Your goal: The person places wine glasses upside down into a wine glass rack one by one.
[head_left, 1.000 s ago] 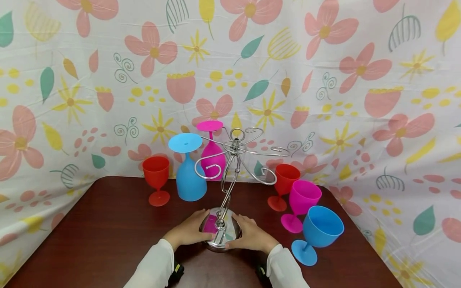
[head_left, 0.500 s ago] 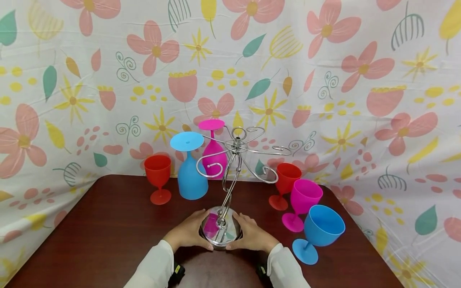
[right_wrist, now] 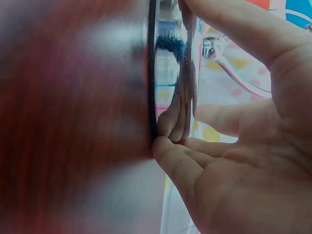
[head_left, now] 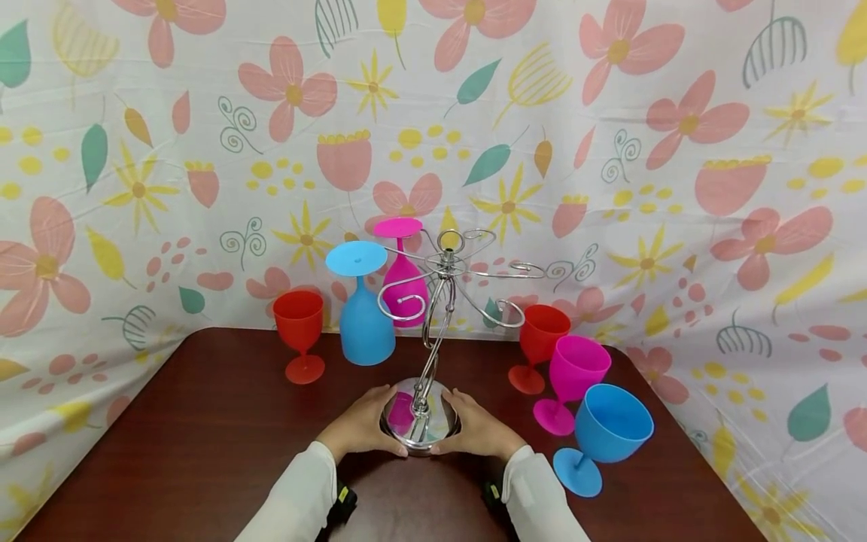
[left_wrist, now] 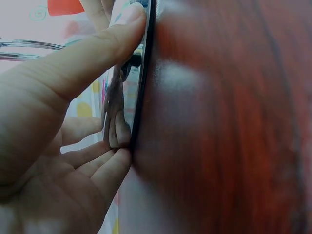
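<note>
A chrome wine glass rack (head_left: 433,354) with a round mirrored base (head_left: 404,430) and curled wire arms stands at the middle of the table. My left hand (head_left: 366,427) grips the base from the left, and my right hand (head_left: 479,430) from the right. In the left wrist view the thumb (left_wrist: 97,51) lies over the base edge, fingertips low against its side. The right wrist view shows the fingers (right_wrist: 180,163) along the opposite rim. Upside down on the rack's left arms hang a blue goblet (head_left: 368,324) and a pink goblet (head_left: 400,275).
A red goblet (head_left: 299,320) stands upright at the back left. To the right stand another red goblet (head_left: 542,335), a pink goblet (head_left: 576,369) and a blue goblet (head_left: 612,425). A flowered cloth (head_left: 433,98) hangs behind the dark wooden table (head_left: 203,421).
Both hands have moved the rack a little away from me, with the two hanging goblets along. The standing goblets keep their places on the table.
</note>
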`<state>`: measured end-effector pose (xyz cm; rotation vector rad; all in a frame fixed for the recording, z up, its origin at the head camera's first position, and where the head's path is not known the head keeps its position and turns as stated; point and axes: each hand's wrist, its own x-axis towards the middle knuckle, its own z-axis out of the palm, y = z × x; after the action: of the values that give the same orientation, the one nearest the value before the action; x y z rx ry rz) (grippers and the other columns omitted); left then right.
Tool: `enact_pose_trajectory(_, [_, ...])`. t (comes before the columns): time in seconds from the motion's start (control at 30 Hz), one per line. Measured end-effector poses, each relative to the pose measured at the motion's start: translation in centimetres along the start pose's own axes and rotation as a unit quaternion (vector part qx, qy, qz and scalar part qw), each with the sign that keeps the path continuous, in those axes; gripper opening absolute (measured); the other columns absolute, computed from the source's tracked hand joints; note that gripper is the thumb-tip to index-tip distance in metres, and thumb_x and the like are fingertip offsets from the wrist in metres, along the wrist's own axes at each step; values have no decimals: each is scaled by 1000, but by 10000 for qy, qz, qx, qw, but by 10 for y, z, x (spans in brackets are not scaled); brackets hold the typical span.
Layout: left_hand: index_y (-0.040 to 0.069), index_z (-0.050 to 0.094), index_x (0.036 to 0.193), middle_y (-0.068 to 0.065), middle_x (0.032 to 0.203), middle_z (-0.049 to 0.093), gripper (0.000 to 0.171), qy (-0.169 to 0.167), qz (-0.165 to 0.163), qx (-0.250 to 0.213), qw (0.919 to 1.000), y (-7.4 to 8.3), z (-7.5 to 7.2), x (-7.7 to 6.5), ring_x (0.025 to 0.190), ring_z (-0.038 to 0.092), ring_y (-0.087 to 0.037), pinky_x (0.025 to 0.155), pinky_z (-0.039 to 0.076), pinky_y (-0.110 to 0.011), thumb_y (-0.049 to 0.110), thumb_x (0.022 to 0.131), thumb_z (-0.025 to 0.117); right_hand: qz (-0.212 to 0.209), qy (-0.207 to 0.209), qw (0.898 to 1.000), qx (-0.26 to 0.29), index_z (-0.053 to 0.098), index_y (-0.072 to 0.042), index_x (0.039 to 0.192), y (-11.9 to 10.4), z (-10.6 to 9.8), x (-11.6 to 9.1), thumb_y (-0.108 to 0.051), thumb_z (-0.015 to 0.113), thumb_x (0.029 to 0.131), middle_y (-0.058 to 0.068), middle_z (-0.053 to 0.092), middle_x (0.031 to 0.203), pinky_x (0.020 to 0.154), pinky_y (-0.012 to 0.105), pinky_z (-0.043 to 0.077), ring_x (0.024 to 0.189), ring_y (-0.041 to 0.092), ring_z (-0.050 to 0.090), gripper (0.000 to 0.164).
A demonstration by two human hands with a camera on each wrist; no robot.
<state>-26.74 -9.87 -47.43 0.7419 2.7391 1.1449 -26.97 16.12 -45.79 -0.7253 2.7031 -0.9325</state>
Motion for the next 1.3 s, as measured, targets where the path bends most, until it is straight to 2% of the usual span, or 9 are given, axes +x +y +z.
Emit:
enact_pose_trajectory(0.23, [-5, 28, 154, -30, 154, 30, 116, -61, -34, -61, 10000, -2, 1, 2, 141, 30, -46, 109, 35, -60, 38, 68, 93, -33, 9, 10000, 19, 33, 4, 153, 4, -2, 1, -42, 87, 75, 30, 28, 155, 110, 60, 33, 142, 45, 30, 105])
enact_pose_trajectory(0.4, [-2, 26, 156, -28, 157, 26, 109, -401, -262, -148, 9987, 1, -9, -5, 143, 27, -46, 108, 35, -62, 41, 76, 86, -73, 1, 10000, 51, 34, 2, 153, 7, -2, 2, -42, 87, 75, 28, 30, 155, 110, 58, 34, 143, 44, 29, 104])
enact_pose_trajectory(0.57, [-1, 41, 150, -23, 152, 40, 87, -799, -317, 307, 9958, 7, -38, -18, 140, 34, -43, 109, 33, -60, 44, 85, 76, -76, -10, 9998, 182, 33, 2, 154, 8, -2, 1, -42, 87, 75, 27, 29, 156, 110, 58, 33, 144, 43, 27, 105])
enact_pose_trajectory(0.77, [-4, 53, 141, -20, 136, 58, 62, -870, -426, 534, 9939, 23, -89, -39, 128, 50, -43, 104, 41, -58, 37, 96, 66, -40, -45, 9997, 217, 33, 1, 154, 9, -1, -2, -42, 86, 76, 26, 29, 156, 110, 59, 33, 144, 43, 27, 104])
enact_pose_trajectory(0.87, [-5, 55, 137, -21, 130, 62, 55, -617, -347, 551, 9960, 36, -118, -48, 120, 57, -41, 98, 47, -56, 33, 98, 63, -27, -55, 9998, 192, 33, 1, 154, 10, 0, -2, -42, 85, 76, 26, 30, 156, 110, 59, 33, 144, 43, 27, 104])
enact_pose_trajectory(0.97, [-5, 59, 134, -19, 124, 66, 51, -55, -194, 740, 9971, 46, -145, -54, 113, 62, -39, 93, 52, -54, 31, 98, 64, -41, -34, 9998, 166, 33, 1, 154, 10, 0, -2, -43, 85, 76, 26, 30, 156, 110, 59, 33, 144, 43, 28, 103])
enact_pose_trajectory(1.07, [-5, 60, 133, -19, 122, 67, 50, 579, -155, 982, 9934, 52, -168, -52, 111, 63, -39, 91, 53, -54, 31, 98, 65, -28, -26, 9998, 179, 33, 0, 154, 10, 0, -2, -43, 85, 76, 26, 30, 156, 110, 59, 33, 144, 42, 27, 103])
enact_pose_trajectory(1.17, [-4, 57, 137, -23, 126, 64, 54, 1235, -360, 1294, 9832, 53, -184, -42, 115, 59, -43, 94, 50, -57, 30, 96, 68, -22, -37, 9998, 202, 33, 0, 154, 10, -1, -1, -42, 85, 76, 26, 29, 156, 110, 59, 33, 144, 43, 27, 103])
enact_pose_trajectory(1.3, [-4, 51, 142, -29, 133, 55, 62, 1937, -761, 1772, 9619, 45, -193, -23, 119, 52, -48, 98, 44, -63, 31, 94, 70, -41, -25, 9998, 188, 33, 0, 154, 9, -1, -1, -42, 85, 76, 26, 30, 156, 110, 59, 33, 144, 43, 27, 103])
